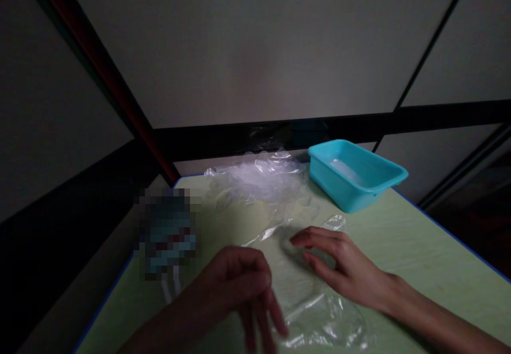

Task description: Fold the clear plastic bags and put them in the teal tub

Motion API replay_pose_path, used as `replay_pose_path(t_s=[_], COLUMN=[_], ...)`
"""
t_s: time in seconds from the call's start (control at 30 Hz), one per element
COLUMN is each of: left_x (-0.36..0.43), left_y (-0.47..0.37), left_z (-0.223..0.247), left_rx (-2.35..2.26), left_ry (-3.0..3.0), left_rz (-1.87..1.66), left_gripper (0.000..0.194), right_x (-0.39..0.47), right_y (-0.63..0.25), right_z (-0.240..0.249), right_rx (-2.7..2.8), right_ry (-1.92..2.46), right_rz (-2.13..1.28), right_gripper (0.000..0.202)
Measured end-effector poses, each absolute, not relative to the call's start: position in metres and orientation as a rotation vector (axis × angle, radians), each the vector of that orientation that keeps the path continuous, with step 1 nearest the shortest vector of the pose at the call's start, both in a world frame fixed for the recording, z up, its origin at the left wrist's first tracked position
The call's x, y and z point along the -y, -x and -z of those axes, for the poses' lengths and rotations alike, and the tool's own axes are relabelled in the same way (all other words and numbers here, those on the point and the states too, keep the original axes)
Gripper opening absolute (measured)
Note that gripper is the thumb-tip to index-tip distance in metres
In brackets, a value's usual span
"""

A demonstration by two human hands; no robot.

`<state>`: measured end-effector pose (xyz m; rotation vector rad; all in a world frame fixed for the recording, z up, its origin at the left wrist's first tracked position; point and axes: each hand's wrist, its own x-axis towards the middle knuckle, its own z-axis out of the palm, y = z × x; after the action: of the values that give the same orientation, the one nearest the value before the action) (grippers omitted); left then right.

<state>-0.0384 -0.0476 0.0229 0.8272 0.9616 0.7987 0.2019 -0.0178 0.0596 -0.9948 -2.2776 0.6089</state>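
Pale grey wall panels (255, 45) with dark bands fill the top of the frame, and below them is a light green table (415, 247) with blue edging (439, 224). Pretty dim lighting, fwiw. Lower middle of the frame there's a see-through plastic film (327, 319), kinda crinkly and shiny, lying under both hands. Right hand (343, 263) is right of centre, loose and open over the film, thumb apart from the fingers. Left hand (243, 279) is bottom centre, wrist bent and fingers drooping; honestly can't tell if it's pinching any film. Behind that, mid-frame, sits a messy heap of thin plastic (261, 175), with a turquoise tub (325, 181) just beside it toward the right. Far left is a pixelated item (170, 237), too blocky to identify.
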Motion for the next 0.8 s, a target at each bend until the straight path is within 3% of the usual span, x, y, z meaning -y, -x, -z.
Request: replay_pose_path(t_s=[0.1, 0.17, 0.3, 0.53, 0.8], left_x=[0.018, 0.015, 0.024, 0.02, 0.021], left_y=[-0.005, -0.016, -0.009, 0.003, 0.009], left_z=[-0.035, -0.03, -0.007, -0.009, -0.022], left_rx=[-1.08, -1.18, -1.176, -1.056, -0.994], left_ry=[-1.439, -1.756, -2.241, -2.652, -2.727], left_rz=[-0.829, -0.881, -0.649, -0.35, -0.059], left_gripper=[0.009, 0.027, 0.053, 0.07, 0.076], right_x=[0.012, 0.01, 0.011, 0.023, -0.01], right_y=[-0.199, -0.197, -0.197, -0.2, -0.225], right_z=[-0.048, -0.037, -0.022, -0.032, -0.036], right_rx=[2.421, 2.58, 2.733, 2.691, 2.62], right_ry=[1.039, 1.043, 1.097, 1.126, 1.208], right_rz=[-0.449, -0.348, -0.293, -0.446, -0.403], right_gripper=[0.041, 0.055, 0.076, 0.08, 0.06])
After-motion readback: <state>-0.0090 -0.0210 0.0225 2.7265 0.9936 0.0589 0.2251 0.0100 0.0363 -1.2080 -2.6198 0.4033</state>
